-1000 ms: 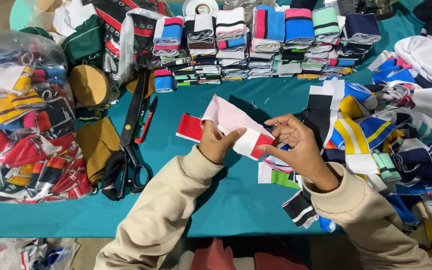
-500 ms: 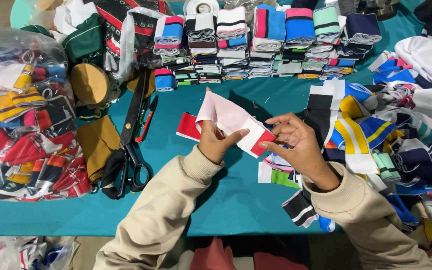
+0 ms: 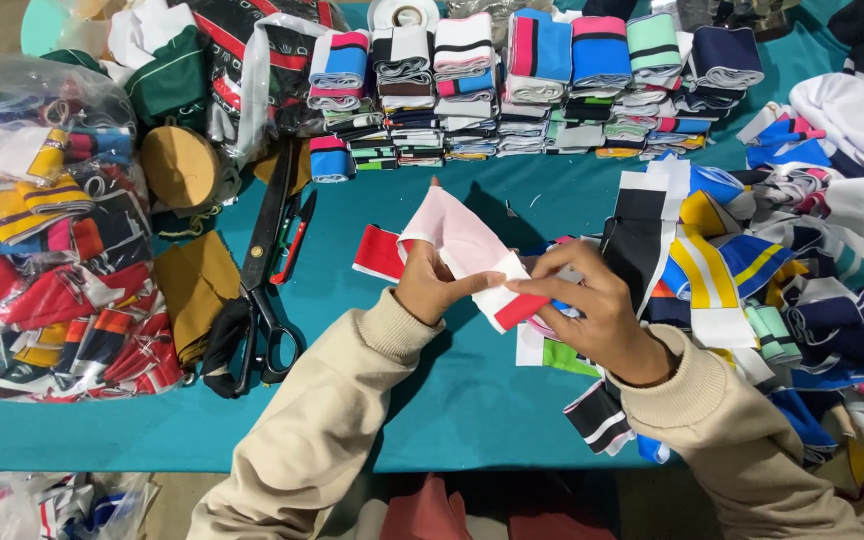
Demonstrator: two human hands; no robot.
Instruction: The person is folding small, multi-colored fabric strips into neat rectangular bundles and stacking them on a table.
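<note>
In the head view we are holding a pink and red strip of ribbed fabric (image 3: 472,262) up over the teal table (image 3: 432,400), both forearms in beige sleeves reaching in from the near edge. Our left hand (image 3: 430,285) is closed on the pink part from below, thumb lying along the fold, wrist bent slightly upward. Our right hand (image 3: 592,310) is pinching the strip's red end between thumb and forefinger, the other fingers curling loosely over a small heap of striped pieces. The strip is slanting from its upper pink tip, left of the right hand, down to the red end at that hand's fingertips, and its far red part is lying on the table just left of the left hand.

Well to the left of the strip, a clear plastic bag (image 3: 42,230) is bulging with folded red, yellow, black and blue trims. Between the bag and the strip, black scissors (image 3: 262,290) are lying lengthwise, with a red and black pen (image 3: 294,240) just beside them and a tan roll (image 3: 180,165) above their handles' side. Beyond the strip, at the far edge, neat stacks of folded trims (image 3: 512,80) are standing in rows, a roll of white tape (image 3: 404,14) behind them. Right of the strip, a loose pile of striped pieces (image 3: 782,270) is spreading to the edge
</note>
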